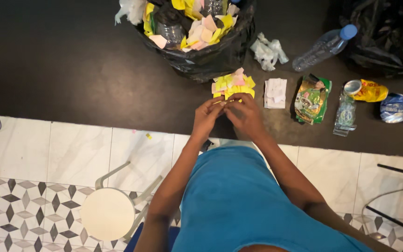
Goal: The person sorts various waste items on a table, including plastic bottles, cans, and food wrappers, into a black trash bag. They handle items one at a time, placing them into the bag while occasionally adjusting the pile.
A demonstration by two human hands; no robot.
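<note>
My left hand [206, 116] and my right hand [244, 114] meet over the dark counter, fingertips pinched together on a small yellow paper scrap [225, 100]. Just beyond them lies a pile of yellow and pink paper pieces [233, 84]. Farther back stands an open black rubbish bag [211, 56] filled with coloured paper scraps and crushed plastic bottles. I wear a blue top.
On the counter to the right lie a stack of white paper [275, 93], a green snack wrapper [312, 99], a crushed bottle [346, 113], a yellow packet [371, 90], a clear bottle with blue cap [322, 47], crumpled plastic [267, 50], a second black bag [388, 32]. A white stool [107, 213] stands on the tiled floor.
</note>
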